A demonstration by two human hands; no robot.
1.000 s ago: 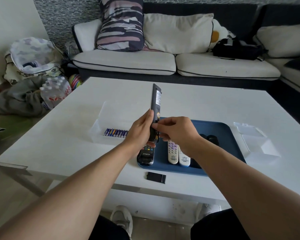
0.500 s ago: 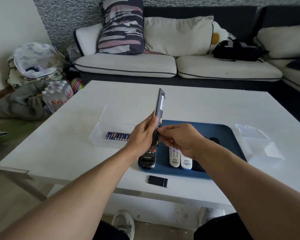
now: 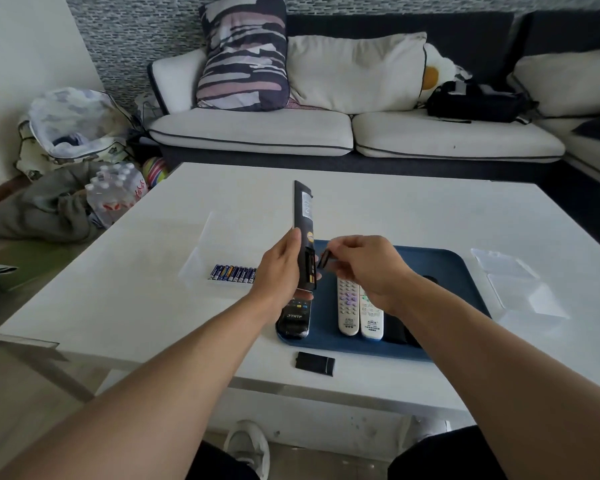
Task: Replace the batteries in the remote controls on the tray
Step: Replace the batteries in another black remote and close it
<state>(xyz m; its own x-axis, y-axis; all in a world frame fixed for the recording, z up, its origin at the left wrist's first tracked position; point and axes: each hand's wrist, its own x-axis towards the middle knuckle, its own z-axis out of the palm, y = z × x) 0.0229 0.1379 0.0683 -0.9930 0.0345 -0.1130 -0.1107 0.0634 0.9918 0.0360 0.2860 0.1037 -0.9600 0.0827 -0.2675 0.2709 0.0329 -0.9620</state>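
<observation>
long black remote control (image 3: 302,216) is standing upright above the near-left corner of the dark blue plastic tray (image 3: 444,268), back side facing right, battery bay exposed. left hand (image 3: 280,268) is gripping its lower half. right hand (image 3: 364,265) is pinching the small black battery cover (image 3: 324,260) just beside the bay, apart from it. two white remotes (image 3: 360,313) and a black remote (image 3: 294,317) are lying on the tray. row of blue batteries (image 3: 232,274) is sitting in a clear box on the white table (image 3: 395,209); another black cover (image 3: 315,364) is lying near the front edge.
</observation>
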